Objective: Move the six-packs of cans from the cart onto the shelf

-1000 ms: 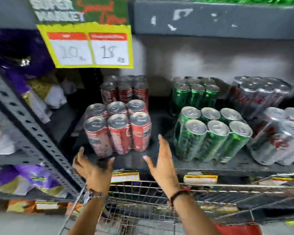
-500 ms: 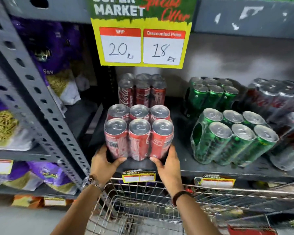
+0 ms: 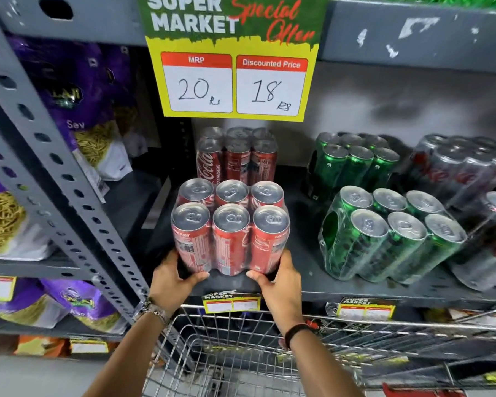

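A shrink-wrapped red six-pack (image 3: 231,233) stands upright at the front of the dark shelf (image 3: 307,253). My left hand (image 3: 173,277) grips its lower left corner and my right hand (image 3: 278,279) grips its lower right corner. A second red six-pack (image 3: 236,159) stands behind it. To the right lie two green six-packs, one in front (image 3: 390,239) tilted back and one behind (image 3: 352,164). Silver six-packs (image 3: 464,167) fill the far right. The wire cart (image 3: 241,348) sits below the shelf under my wrists.
A yellow and green price sign (image 3: 232,58) hangs from the upper shelf above the red packs. A grey perforated upright (image 3: 55,179) runs diagonally at left, with purple snack bags (image 3: 78,110) beyond it. Price tags (image 3: 231,303) line the shelf edge.
My open hands moved forward and closed on the front red six-pack's lower corners. The view shifted left and closer to the shelf.
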Motion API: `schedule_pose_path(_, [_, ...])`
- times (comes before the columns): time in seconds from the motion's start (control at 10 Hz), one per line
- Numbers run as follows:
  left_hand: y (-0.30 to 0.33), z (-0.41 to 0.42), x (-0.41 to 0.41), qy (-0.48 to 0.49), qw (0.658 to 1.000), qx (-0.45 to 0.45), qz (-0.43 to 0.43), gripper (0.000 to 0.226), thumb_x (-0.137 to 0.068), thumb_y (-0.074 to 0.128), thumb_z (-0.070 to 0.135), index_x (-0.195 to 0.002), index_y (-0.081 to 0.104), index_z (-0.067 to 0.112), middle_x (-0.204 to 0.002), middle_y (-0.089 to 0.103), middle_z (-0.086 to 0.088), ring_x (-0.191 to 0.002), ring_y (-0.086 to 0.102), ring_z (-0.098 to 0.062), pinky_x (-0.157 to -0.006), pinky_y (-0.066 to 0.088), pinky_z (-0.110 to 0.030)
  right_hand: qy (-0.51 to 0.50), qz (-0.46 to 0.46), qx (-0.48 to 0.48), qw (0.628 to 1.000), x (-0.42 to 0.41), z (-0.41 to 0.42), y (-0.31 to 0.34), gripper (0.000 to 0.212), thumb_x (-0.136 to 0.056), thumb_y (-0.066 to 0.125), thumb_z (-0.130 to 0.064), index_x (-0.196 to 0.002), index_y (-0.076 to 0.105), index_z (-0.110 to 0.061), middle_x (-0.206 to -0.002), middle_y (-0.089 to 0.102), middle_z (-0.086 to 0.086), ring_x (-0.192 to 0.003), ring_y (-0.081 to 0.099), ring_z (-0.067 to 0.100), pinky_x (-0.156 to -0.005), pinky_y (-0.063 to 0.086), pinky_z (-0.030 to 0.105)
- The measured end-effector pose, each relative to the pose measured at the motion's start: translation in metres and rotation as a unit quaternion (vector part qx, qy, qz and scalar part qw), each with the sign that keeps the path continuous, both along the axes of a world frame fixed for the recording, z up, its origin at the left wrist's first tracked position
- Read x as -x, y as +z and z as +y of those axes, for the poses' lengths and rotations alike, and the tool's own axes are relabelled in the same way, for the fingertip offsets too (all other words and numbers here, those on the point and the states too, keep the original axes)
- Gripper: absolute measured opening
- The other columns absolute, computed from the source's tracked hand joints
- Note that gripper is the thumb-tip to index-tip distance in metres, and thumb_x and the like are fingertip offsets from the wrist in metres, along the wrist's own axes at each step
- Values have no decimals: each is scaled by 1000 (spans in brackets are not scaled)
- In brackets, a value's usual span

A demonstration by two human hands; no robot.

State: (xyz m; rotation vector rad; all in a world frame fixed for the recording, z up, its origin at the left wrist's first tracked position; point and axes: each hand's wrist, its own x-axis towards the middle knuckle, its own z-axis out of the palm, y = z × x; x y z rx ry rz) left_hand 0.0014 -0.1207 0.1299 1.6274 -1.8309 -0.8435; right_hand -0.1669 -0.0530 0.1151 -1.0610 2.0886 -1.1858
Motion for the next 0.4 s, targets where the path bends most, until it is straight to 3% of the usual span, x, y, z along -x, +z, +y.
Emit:
schedule_pose_path(0.2, [0, 0, 0, -6, 1000, -14, 3, 65, -65, 78, 12, -119, 46, -7, -119, 61, -26, -108, 57, -38, -90, 45, -40, 8, -5, -8, 1000, 0, 1, 2, 62, -66, 78, -23, -116, 44, -12, -111, 64, 12, -105, 60, 27, -92, 51, 42])
schedule_pose_path(0.3, [0, 8, 1, 8, 1000, -3, 23, 80, -65, 78, 13, -129, 34, -4, -129, 53, -26, -119, 49, -39, -98, 41, -44, 34, -29, -8, 999, 5, 4, 7, 83, -67, 78, -20, -135, 30, -13, -127, 56, 12, -120, 51, 28, -104, 43, 43])
schedule_pose_path(0.4, [1, 29, 2, 37, 991, 124, 30, 97, -72, 72, 22, -142, 9, 2, -147, 30, -25, -137, 25, -28, -111, 30, -49, 26, -23, 29, 999, 13, 23, 21, 96, -74, 72, -21, -146, 9, -17, -150, 33, 7, -140, 27, 26, -116, 26, 42])
